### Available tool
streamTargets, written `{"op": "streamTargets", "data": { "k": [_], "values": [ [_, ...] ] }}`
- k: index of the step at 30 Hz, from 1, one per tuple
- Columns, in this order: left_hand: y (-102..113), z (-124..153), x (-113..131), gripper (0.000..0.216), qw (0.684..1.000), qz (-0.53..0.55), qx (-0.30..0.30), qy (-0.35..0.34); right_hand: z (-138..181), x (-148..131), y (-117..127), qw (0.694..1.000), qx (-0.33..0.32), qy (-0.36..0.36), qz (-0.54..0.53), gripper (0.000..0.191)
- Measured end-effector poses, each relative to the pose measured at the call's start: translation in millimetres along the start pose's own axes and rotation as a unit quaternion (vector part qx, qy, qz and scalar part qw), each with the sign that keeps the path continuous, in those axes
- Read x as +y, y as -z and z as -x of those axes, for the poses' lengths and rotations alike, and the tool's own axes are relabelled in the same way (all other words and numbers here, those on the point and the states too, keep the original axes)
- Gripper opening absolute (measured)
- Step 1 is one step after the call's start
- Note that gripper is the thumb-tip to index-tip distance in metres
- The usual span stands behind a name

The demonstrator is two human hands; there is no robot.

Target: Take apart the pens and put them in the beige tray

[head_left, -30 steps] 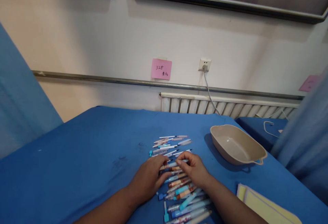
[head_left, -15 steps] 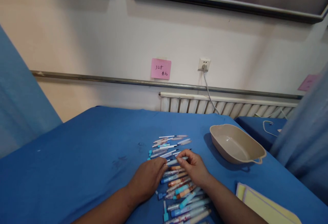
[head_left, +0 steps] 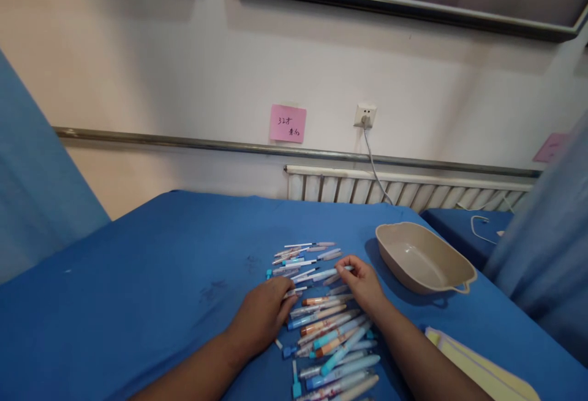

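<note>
Pens and pen parts lie in a column on the blue cloth between my hands. My right hand pinches the end of a pale blue pen, whose white tip end points left. My left hand has its fingers closed around a clear pen barrel with a white refill showing. Nearer to me lie several pens with blue, orange and teal parts, among them a teal pen lying slantwise over others. Beyond my hands are loose white refills and clear barrels.
A beige plastic basin stands at the right. Yellow cloths or sheets lie at the front right. The blue-covered table meets a wall with a radiator. Blue curtains hang at both sides.
My right hand has moved up and to the right with the pale blue pen, drawing it apart from my left hand. The clear barrel now shows in my left fingers.
</note>
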State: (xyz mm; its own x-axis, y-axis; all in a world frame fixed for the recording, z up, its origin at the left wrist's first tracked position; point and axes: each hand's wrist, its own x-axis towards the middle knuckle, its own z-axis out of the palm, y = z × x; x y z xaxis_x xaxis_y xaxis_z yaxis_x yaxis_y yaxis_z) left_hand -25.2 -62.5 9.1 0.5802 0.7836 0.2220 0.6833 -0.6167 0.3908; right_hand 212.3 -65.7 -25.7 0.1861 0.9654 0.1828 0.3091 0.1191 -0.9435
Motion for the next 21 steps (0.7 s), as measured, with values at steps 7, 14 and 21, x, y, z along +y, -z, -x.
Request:
{"op": "streamTargets", "data": {
  "k": [7, 14, 21],
  "values": [
    [-3.0, -0.9, 0.4, 0.016, 0.999, 0.018, 0.046, -0.003, 10.2, -7.8, -12.0, 0.995, -0.084, 0.022, -0.047, 0.029],
    [1.8, -0.2, 3.0, 0.019, 0.997, 0.019, 0.074, 0.012, 12.8, -12.5, -10.6, 0.993, -0.104, 0.016, -0.051, 0.028],
    [5.1, -3.7, 1.2, 0.028, 0.999, 0.002, 0.028, -0.036, 8.8, -6.7, -9.9, 0.994, -0.094, 0.004, -0.057, 0.023]
  ]
}}
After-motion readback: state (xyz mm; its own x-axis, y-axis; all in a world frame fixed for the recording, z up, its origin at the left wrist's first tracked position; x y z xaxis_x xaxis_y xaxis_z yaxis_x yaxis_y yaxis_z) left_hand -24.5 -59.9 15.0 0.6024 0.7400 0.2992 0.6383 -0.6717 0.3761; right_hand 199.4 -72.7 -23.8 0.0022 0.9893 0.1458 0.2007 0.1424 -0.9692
